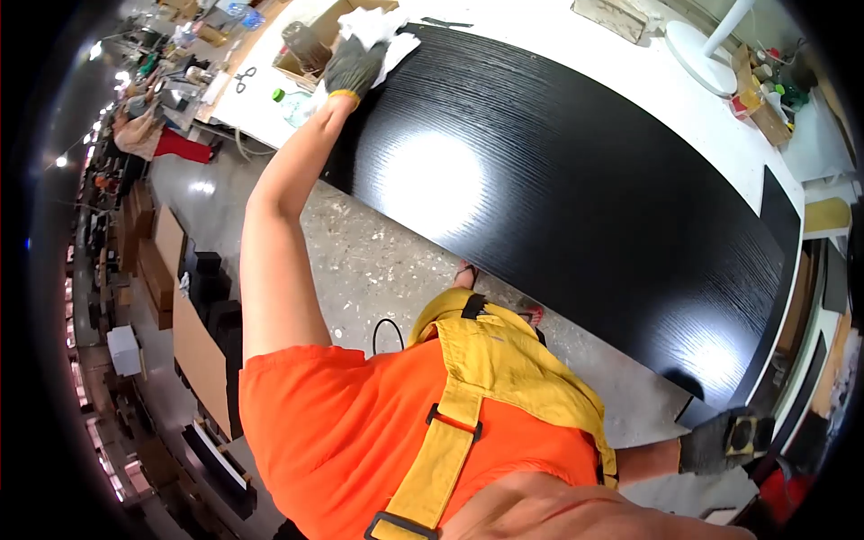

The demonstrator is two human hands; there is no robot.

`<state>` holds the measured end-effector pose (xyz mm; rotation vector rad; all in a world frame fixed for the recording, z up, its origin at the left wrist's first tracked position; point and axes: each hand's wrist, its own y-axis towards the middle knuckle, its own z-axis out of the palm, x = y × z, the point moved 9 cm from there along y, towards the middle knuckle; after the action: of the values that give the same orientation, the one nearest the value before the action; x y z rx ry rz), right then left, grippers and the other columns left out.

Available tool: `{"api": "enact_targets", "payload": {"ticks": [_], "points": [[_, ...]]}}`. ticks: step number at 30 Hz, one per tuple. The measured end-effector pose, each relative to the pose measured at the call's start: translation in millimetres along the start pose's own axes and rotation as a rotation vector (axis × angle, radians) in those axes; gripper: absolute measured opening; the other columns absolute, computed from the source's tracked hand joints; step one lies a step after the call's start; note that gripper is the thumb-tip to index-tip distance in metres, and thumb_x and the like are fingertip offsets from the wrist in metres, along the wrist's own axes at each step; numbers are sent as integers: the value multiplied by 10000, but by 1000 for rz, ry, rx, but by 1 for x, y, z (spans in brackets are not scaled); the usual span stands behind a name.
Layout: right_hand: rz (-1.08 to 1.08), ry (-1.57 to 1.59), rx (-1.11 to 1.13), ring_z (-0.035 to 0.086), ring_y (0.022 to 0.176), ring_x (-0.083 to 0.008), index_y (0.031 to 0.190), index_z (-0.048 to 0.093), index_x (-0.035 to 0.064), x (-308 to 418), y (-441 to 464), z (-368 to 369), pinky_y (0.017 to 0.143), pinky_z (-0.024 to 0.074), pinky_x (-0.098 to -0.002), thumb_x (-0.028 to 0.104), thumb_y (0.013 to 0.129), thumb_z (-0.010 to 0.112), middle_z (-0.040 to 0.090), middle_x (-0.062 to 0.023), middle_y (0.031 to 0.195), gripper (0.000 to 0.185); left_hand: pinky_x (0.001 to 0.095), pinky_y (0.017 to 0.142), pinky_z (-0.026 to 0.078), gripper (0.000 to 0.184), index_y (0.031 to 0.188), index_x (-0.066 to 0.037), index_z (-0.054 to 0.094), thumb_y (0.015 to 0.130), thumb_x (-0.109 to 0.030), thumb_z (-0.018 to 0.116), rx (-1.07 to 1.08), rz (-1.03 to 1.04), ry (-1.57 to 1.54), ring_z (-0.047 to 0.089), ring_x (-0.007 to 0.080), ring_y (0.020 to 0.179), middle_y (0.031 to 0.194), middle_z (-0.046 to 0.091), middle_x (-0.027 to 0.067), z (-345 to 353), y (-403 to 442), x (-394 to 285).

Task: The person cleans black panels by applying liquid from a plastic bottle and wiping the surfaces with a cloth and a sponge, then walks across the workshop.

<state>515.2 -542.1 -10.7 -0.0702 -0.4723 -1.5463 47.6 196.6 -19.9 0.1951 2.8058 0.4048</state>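
Observation:
My left hand (354, 72), in a dark glove with a yellow cuff, reaches out to the upper left and grips a white cloth (396, 56) at the far left end of a glossy black wood-grain panel (576, 171). The panel lies on a white table, reflecting bright lights. At the lower right, my right hand (711, 443) is beside the panel's near right end, also in a dark glove. A dark piece with a yellowish square patch (743, 436) shows at that hand; its fingers are not clear, so I cannot tell whether it is held.
Near my left hand are a cardboard box (337, 22), a dark brown jar (307, 47), a green-capped bottle (292, 106) and scissors (245, 79). A white round-based stand (702, 58) and a small box of items (760, 99) occupy the back right. Another person (144, 135) is at far left.

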Motion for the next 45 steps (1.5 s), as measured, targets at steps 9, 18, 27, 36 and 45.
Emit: {"api": "enact_targets", "payload": {"ticks": [9, 18, 27, 36, 45], "points": [[458, 2, 231, 501, 1177, -289, 1274, 492, 16, -190, -80, 108, 1030, 380, -476, 214, 894, 557, 524, -151, 1281, 433, 407, 929, 435, 634, 1135, 36, 551, 814, -511, 572, 317, 1027, -548, 564, 352, 1054, 1138, 565, 255, 29, -171, -241], [215, -808, 356, 520, 1152, -291, 1288, 459, -27, -234, -103, 111, 963, 481, -414, 109, 927, 486, 500, -169, 1300, 386, 371, 983, 433, 637, 1262, -70, 499, 735, -337, 738, 582, 992, -1049, 512, 275, 1175, 1266, 520, 151, -54, -248, -121], [140, -1190, 327, 573, 1097, -257, 1283, 458, -24, -235, -93, 99, 924, 512, -330, 69, 829, 651, 550, -164, 1241, 503, 410, 878, 468, 618, 1188, -6, 554, 828, -506, 602, 172, 190, -253, 592, 340, 1039, 1111, 599, 231, -35, -86, 123], [484, -725, 126, 548, 1138, -276, 1304, 452, 16, -254, -92, 80, 972, 468, -373, 170, 782, 735, 531, -157, 1270, 613, 283, 720, 521, 318, 996, -25, 665, 809, -276, 719, -122, 32, -651, 673, 168, 789, 870, 701, 88, -106, -47, 142], [731, -789, 442, 557, 1121, -225, 1345, 420, 12, -299, -131, 129, 991, 441, -349, 339, 933, 515, 539, -131, 1265, 534, 386, 949, 434, 571, 1219, -20, 549, 793, -369, 699, 28, 908, -262, 546, 339, 1098, 1186, 568, 195, -26, -107, -75]]}}
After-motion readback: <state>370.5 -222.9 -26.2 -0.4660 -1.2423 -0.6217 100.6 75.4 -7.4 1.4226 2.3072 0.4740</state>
